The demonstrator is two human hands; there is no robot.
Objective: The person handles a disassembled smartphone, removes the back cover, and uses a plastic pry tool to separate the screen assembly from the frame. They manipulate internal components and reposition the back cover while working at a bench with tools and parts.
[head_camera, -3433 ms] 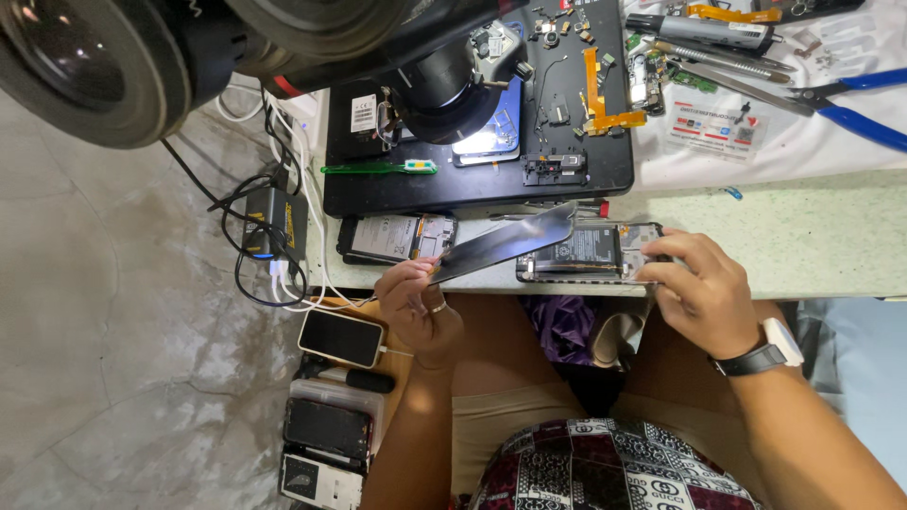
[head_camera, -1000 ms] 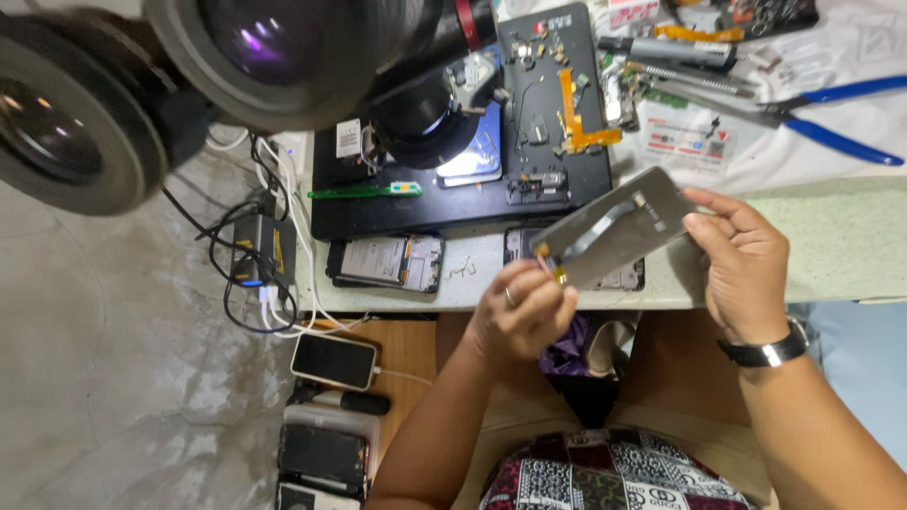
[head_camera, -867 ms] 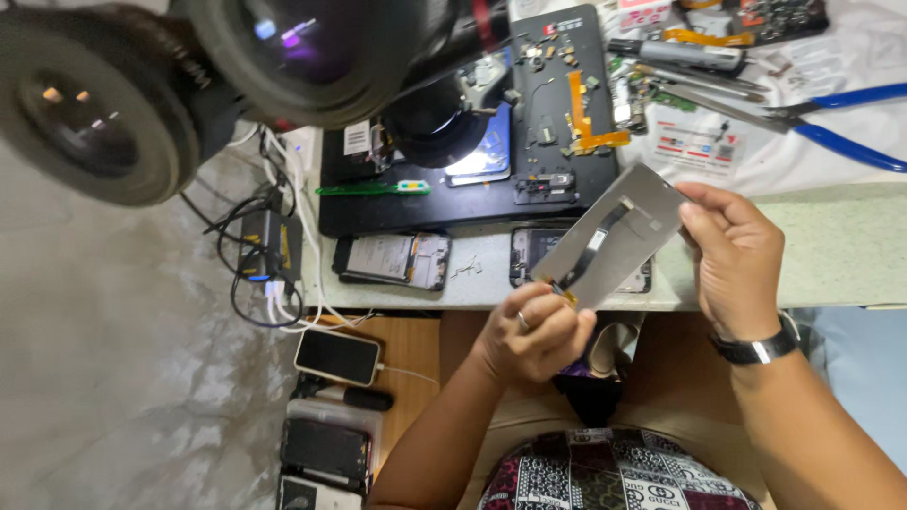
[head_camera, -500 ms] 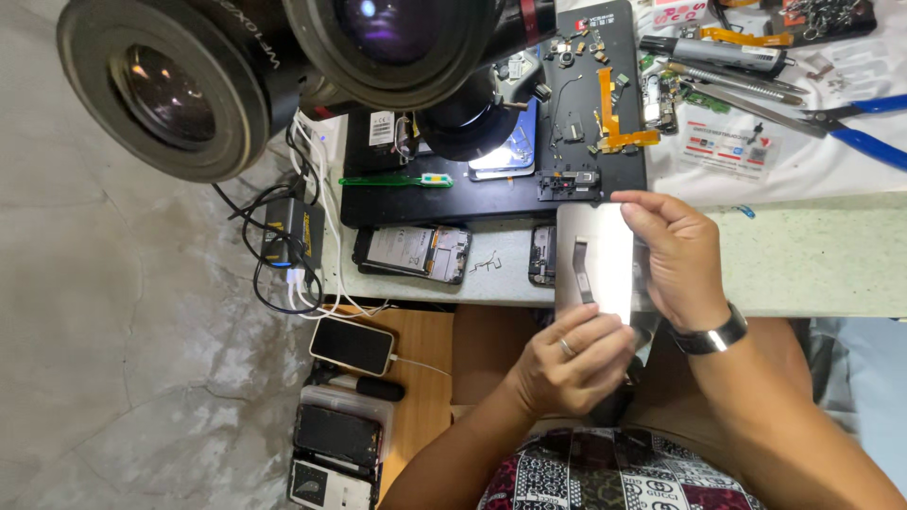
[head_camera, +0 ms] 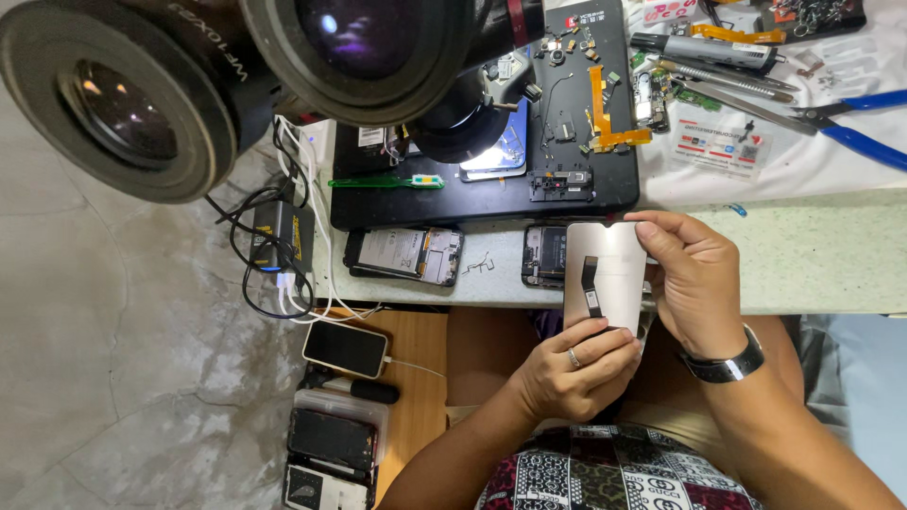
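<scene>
Both hands hold a detached phone screen panel [head_camera: 619,260], its silvery back facing me with a black flex cable down the middle. My left hand [head_camera: 576,370], a ring on one finger, grips the panel's near end from below. My right hand [head_camera: 694,283], a watch on its wrist, holds the far right corner with its fingertips. The panel stands upright over the table's near edge and covers part of an opened phone body [head_camera: 543,255] lying on the table.
A second opened phone [head_camera: 404,255] lies to the left. Behind it a black work mat [head_camera: 491,184] carries small parts, an orange flex cable and a green tool [head_camera: 378,181]. Microscope eyepieces [head_camera: 189,76] loom top left. Blue pliers [head_camera: 855,127] lie far right; phones [head_camera: 345,348] and a charger [head_camera: 282,236] sit lower left.
The panel has swung from a tilted, sideways pose to upright and come closer to my body. My left hand moved up to its near end.
</scene>
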